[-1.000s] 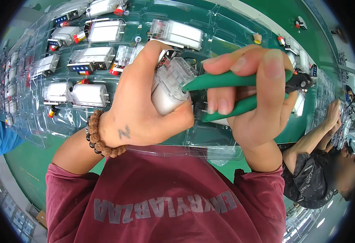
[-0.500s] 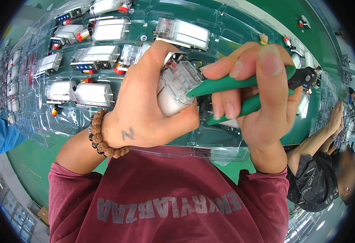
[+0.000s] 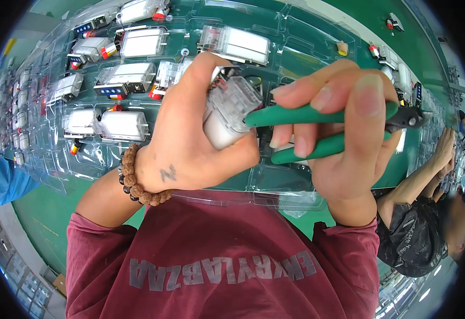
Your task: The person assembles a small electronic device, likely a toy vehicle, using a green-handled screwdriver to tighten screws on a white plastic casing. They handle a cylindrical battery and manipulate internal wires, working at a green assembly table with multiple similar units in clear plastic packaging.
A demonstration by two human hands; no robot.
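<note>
My left hand [image 3: 176,141], with a beaded bracelet at its wrist, is closed around a small device with a clear plastic top [image 3: 235,101] and a white body [image 3: 223,132]. Thin wires show at the device's far end. Green-handled pliers [image 3: 296,115] lie across the fingers of my right hand [image 3: 349,154], which is closed on them. Their dark jaws [image 3: 406,117] point right, away from the device. The tip of the upper handle meets the edge of the clear top in this view; whether it presses there I cannot tell.
Clear blister trays [image 3: 216,183] cover the green table, with several similar white devices [image 3: 123,125] in their pockets. A tan scrap [image 3: 342,48] lies at the far side. A blue bag [image 3: 6,181] hangs at the left. At the right sits another person in a black shirt [image 3: 413,239].
My right hand has shifted slightly right, and the pliers' jaws sit a little lower. The left hand with the device has barely moved.
</note>
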